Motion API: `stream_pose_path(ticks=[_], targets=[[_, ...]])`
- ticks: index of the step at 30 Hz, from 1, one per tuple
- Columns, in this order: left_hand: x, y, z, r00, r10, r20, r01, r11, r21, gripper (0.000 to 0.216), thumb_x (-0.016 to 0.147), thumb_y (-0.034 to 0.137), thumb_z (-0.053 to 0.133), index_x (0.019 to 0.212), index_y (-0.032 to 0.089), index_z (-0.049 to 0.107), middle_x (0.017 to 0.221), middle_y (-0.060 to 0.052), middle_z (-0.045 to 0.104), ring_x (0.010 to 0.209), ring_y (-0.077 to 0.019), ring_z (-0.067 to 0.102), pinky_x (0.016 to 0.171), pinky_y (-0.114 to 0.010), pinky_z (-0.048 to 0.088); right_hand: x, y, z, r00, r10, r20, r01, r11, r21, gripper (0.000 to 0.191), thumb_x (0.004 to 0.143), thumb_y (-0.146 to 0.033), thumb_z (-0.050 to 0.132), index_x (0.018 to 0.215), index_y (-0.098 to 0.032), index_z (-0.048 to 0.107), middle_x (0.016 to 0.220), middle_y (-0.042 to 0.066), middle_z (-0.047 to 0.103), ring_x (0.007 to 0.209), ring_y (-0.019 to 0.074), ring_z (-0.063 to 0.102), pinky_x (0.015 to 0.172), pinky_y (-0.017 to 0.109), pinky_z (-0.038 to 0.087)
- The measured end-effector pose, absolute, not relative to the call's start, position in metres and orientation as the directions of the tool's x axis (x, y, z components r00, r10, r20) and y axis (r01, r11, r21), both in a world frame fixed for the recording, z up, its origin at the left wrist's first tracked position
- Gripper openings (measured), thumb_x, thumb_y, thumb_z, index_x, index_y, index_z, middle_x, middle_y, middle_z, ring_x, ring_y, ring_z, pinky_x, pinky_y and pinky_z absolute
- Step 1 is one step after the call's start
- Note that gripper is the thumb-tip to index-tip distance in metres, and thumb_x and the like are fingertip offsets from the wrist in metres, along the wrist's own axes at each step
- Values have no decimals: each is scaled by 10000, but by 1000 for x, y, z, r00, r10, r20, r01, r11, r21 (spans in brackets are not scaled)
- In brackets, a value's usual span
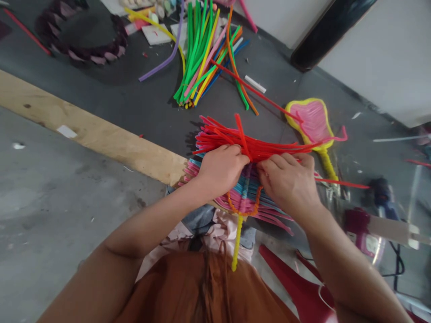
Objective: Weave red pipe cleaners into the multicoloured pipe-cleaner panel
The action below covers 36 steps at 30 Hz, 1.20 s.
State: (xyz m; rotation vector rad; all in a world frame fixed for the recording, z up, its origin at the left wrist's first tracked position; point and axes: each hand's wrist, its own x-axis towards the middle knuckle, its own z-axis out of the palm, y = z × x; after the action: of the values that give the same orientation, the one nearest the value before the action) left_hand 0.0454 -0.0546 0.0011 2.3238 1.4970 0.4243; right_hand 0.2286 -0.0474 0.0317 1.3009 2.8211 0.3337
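Note:
A broom-like piece made of pipe cleaners lies at the table's front edge, with red pipe cleaners (272, 146) on top and pink and blue pipe cleaners (252, 190) below. Its yellow twisted handle (237, 242) points toward my body, and an orange twisted loop (232, 204) crosses the pink part. My left hand (224, 168) presses on the red strands, its fingers pinched near the centre. Close beside it, my right hand (288, 175) is closed at the same red band. One short red end stands up between them. The fingertips' exact hold is partly hidden.
A bundle of pipe cleaners (198, 58) in several colours lies at the back. To the right is a yellow-rimmed pink paddle shape (311, 119), with a maroon glue gun (360, 231) farther along. A dark wreath (81, 56) rests at upper left. A wooden strip (84, 130) edges the table.

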Motion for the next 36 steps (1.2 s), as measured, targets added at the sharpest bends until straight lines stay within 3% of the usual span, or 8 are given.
stream_pose_path(ticks=[8, 17, 36], targets=[[45, -54, 2, 396, 916, 62, 808, -379, 450, 267, 923, 188, 488, 997, 218, 742, 927, -65, 686, 860, -213, 618, 712, -319, 448, 236, -49, 22, -623, 776, 101, 782, 611, 123, 248, 971, -233, 442, 878, -192, 668, 813, 39, 697, 782, 203, 554, 816, 375, 262], [45, -54, 2, 395, 917, 49, 815, -375, 441, 257, 922, 205, 501, 1015, 238, 739, 933, -59, 684, 882, -234, 623, 698, -333, 440, 233, -48, 25, -648, 755, 99, 755, 621, 210, 213, 962, -235, 470, 860, -194, 653, 783, 31, 689, 776, 206, 553, 817, 389, 257], [44, -53, 4, 394, 919, 31, 818, -366, 444, 216, 933, 212, 526, 1035, 189, 715, 951, -63, 685, 924, -233, 639, 769, -336, 475, 239, -49, 27, -612, 781, 125, 791, 605, 90, 177, 938, -232, 505, 857, -185, 655, 791, 36, 674, 791, 218, 591, 823, 374, 309]])
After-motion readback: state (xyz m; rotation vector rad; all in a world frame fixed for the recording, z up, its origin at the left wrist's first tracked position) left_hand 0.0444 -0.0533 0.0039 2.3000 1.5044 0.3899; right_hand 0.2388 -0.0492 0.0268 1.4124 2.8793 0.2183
